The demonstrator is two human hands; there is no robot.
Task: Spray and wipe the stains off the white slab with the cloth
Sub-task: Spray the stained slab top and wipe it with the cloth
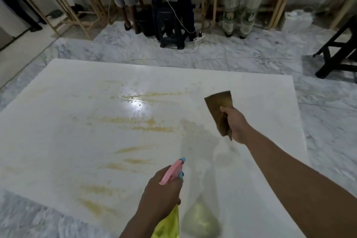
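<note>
The white slab (77, 87) lies flat on the marble floor, streaked with several yellowish-brown stains (146, 124) across its middle and left. My left hand (161, 191) grips a spray bottle (171, 172) with a pink and blue head and a yellow body, held over the slab's near edge with its nozzle pointing away. My right hand (236, 123) holds a brown cloth (219, 108) above the right part of the slab; the cloth stands up from my fist and does not touch the surface.
Three people's legs stand at the far side by wooden tables (63, 0). A dark plastic stool (171, 25) and a power strip (199, 37) with cables sit beyond the slab. A black stool (340, 52) stands at the right.
</note>
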